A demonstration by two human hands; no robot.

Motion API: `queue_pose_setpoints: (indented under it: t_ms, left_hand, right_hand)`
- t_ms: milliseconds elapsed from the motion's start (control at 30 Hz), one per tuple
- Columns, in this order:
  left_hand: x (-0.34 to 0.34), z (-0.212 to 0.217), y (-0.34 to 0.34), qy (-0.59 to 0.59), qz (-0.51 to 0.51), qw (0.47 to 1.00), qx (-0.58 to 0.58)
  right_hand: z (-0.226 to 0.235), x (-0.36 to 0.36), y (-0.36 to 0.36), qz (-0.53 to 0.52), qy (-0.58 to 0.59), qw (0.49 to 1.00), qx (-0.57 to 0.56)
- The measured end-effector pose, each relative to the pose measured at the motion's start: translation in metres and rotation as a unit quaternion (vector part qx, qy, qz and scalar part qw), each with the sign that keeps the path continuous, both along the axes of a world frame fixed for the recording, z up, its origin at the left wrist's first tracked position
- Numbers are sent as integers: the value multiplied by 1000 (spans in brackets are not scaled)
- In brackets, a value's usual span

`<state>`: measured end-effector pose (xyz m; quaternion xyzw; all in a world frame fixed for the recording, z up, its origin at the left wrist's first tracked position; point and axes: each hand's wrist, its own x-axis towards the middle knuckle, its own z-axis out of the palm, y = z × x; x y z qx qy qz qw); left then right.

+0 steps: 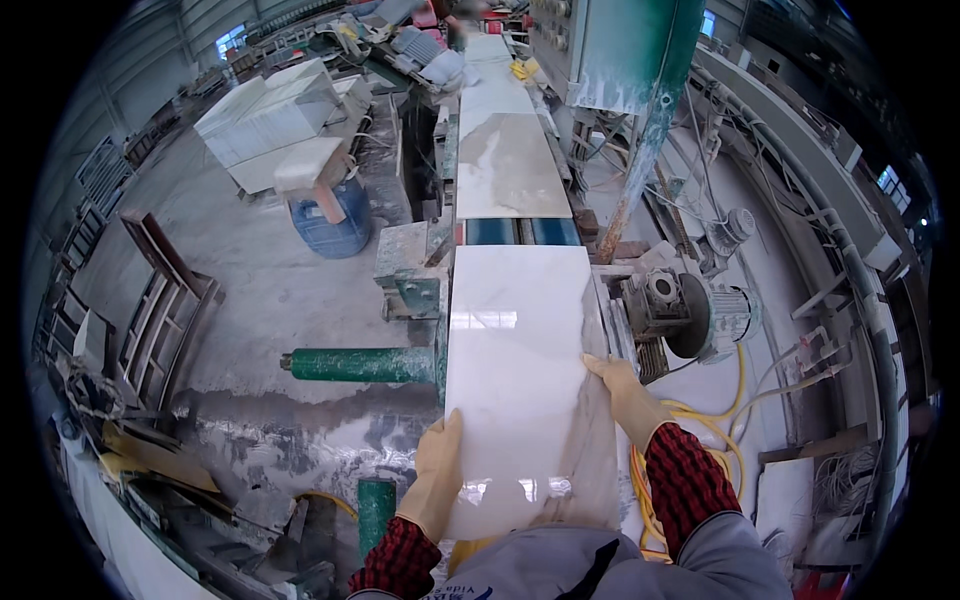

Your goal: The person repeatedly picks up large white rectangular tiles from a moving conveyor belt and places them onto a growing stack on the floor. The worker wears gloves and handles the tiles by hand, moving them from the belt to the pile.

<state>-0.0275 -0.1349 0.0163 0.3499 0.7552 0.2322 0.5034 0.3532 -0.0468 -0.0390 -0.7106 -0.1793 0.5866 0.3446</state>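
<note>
I hold a glossy white stone slab [520,390] by its two long edges, close in front of my chest. My left hand [437,480], in a tan glove, presses flat against the slab's left edge near the closest corner, fingers pointing up along it. My right hand [625,395], gloved the same way, is wrapped over the right edge a little farther along, so each grip is closed on the slab from its own side. Red checked cuffs show at both wrists. The slab's near end hangs over my lap and its far end lies on the machine's narrow surface [520,231], where blue rollers show in the gap just beyond it.

To the left of the slab, a green cylinder [355,364] sticks out sideways from the machine frame. To the right, an electric motor [705,315] sits just beside the slab's edge, with a yellow cable [738,385] looping down near my right arm.

Farther along the line, a second slab [510,165] with grey-brown veining lies flat. Off to the left, a blue barrel [335,225] stands on the wet concrete floor [250,290], and white stone blocks [268,115] sit behind it.
</note>
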Motion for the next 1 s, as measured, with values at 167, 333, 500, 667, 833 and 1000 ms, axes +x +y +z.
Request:
queue_pose_setpoints:
  t_ms: [167,333,500,667,833,1000]
  left_hand:
    - [3,-17,37,-109,50,993,16]
    - [0,-47,62,-79,0,997,-3]
    - [6,-43,82,-11,-6,1000,7]
    - [15,-36,101,-60,17,998,-8]
    - [17,-52,109,11,-9,1000,-1]
    - [12,-51,119,-1,-41,999,-7]
  right_hand:
    - [-15,-2,36,-53,-50,997,5]
    - [-46,37,18,34,-46,994,93]
    - [-6,21,-82,-20,54,994,91]
    - [22,-24,-116,-40,20,998,-43]
    - [7,-20,-99,120,-87,985,87]
    - [26,-25,-83,-35,-25,996,-78]
